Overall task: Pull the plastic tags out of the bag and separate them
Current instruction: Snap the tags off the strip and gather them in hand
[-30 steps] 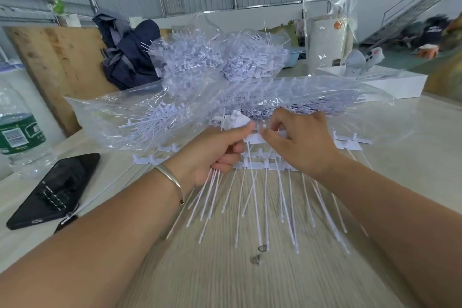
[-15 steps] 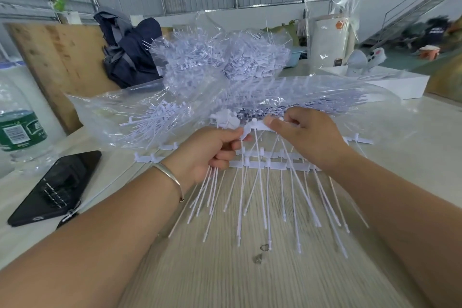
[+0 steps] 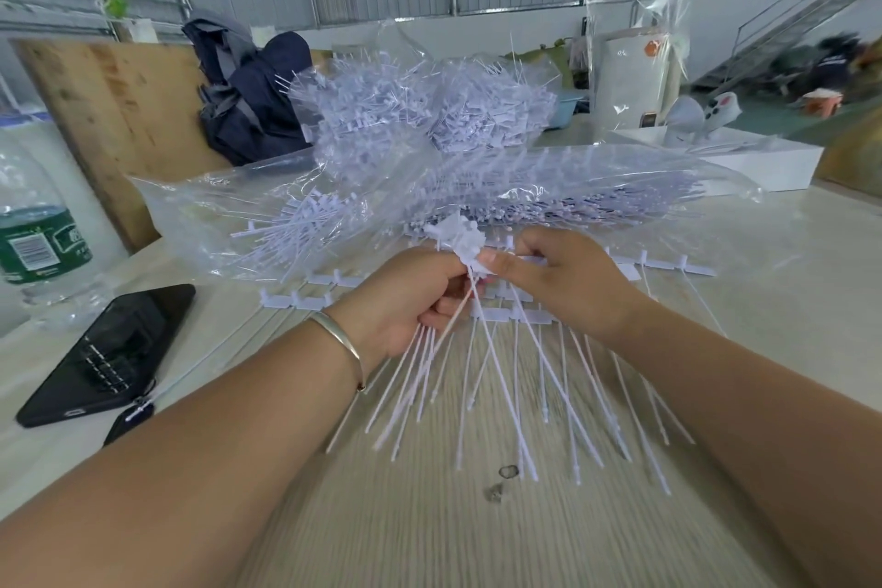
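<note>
A clear plastic bag (image 3: pixel 267 215) full of white plastic tags lies across the table, with a second heap of bagged tags (image 3: pixel 429 119) behind it. My left hand (image 3: pixel 405 301) grips a bunch of separated tags (image 3: pixel 460 239), heads up and thin tails hanging down past the wrist. My right hand (image 3: pixel 563 282) pinches one tag against that bunch with thumb and forefinger. A strip of joined tags (image 3: pixel 525 315) lies flat on the table under both hands, its tails fanning toward me.
A black phone (image 3: pixel 105 349) lies at the left, a water bottle (image 3: pixel 33 229) beside it. A wooden board (image 3: pixel 124 119) and dark jacket (image 3: pixel 253 100) stand behind. A white box (image 3: pixel 763 162) sits at the back right. Two small scraps (image 3: pixel 501 482) lie on the table.
My right hand has lifted a tag off the strip and brought it left to the bunch in my left hand. The left hand has risen slightly.
</note>
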A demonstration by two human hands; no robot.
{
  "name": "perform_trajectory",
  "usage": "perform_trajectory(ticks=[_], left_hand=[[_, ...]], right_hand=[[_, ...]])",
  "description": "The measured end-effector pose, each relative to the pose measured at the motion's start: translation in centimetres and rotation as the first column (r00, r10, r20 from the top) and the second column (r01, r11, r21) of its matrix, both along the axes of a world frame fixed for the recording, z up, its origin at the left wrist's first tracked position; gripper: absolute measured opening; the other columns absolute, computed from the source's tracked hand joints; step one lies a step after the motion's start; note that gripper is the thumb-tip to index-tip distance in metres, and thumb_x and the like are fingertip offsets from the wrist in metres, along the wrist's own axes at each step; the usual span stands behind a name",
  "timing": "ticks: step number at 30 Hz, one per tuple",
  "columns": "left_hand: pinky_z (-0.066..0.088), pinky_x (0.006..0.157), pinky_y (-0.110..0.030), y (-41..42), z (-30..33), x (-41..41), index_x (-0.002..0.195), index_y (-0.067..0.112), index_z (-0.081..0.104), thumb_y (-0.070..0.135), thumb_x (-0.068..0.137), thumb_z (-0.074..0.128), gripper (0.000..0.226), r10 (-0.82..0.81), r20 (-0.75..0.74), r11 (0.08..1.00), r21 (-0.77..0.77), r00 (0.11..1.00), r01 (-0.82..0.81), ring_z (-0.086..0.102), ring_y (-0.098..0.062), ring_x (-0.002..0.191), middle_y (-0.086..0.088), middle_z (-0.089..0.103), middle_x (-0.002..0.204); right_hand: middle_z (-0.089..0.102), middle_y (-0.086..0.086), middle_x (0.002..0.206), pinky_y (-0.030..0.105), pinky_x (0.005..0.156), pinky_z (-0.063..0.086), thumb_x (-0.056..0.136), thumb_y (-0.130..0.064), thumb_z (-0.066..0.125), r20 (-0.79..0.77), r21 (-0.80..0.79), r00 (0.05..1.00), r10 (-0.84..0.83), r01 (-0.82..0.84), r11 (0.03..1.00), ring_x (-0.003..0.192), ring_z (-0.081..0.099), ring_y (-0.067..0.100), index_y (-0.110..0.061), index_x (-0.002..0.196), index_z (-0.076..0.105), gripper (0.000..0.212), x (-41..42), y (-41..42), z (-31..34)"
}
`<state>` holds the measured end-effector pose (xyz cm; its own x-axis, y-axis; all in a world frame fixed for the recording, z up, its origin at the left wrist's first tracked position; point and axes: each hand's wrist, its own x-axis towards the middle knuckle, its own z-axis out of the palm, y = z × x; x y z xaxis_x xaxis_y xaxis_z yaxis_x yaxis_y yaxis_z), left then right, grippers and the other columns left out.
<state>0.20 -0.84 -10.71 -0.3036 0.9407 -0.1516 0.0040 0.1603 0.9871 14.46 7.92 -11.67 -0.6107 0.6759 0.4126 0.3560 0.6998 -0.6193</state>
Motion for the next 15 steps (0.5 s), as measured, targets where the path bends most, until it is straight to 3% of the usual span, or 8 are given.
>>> perform_trajectory(ticks=[3,7,11,15], left_hand=[[0.019,0.028,-0.011,0.1,0.0,-0.4,0.072,0.01,0.05,0.015,0.096,0.047,0.025,0.02,0.157,0.998,-0.068,0.987,-0.009,0.033,-0.006,0.033,-0.007,0.057,0.065],[0.019,0.025,-0.01,0.2,0.2,-1.6,0.074,0.013,0.04,0.022,0.1,0.043,0.027,0.087,0.344,0.995,-0.075,0.935,-0.065,0.031,-0.003,0.028,-0.006,0.057,0.052],[0.018,0.026,-0.013,0.1,0.3,-2.0,0.079,0.017,0.045,0.046,0.09,0.058,0.033,0.063,0.363,0.998,0.002,0.929,-0.069,0.025,-0.002,0.031,0.007,0.031,0.048],[0.015,0.029,-0.013,0.1,0.5,-1.7,0.077,0.021,0.053,0.03,0.075,0.074,0.023,0.038,0.315,0.997,0.048,0.948,-0.056,0.018,-0.002,0.036,0.009,0.02,0.053]], right_hand=[[0.035,-0.001,0.06,0.033,0.061,0.031,0.084,-0.059,0.055,-0.057,0.025,0.997,-0.042,0.044,0.999,0.059,0.036,0.017,-0.016,0.064,0.035,0.051,0.4,0.2,0.3],[0.035,-0.003,0.059,0.034,0.061,0.031,0.087,-0.06,0.051,-0.147,-0.029,0.986,-0.076,0.072,0.997,0.057,0.036,0.016,-0.016,0.063,0.033,0.053,1.0,0.8,0.6],[0.036,-0.003,0.06,0.032,0.058,0.03,0.085,-0.061,0.053,-0.125,-0.021,0.991,-0.053,0.051,0.998,0.057,0.036,0.015,-0.016,0.064,0.036,0.052,1.0,0.8,0.6],[0.052,0.003,0.069,0.031,0.061,0.037,0.081,-0.056,0.061,-0.081,-0.011,0.997,-0.014,0.013,1.0,0.063,0.045,0.016,-0.013,0.073,0.05,0.045,0.8,0.5,0.3]])
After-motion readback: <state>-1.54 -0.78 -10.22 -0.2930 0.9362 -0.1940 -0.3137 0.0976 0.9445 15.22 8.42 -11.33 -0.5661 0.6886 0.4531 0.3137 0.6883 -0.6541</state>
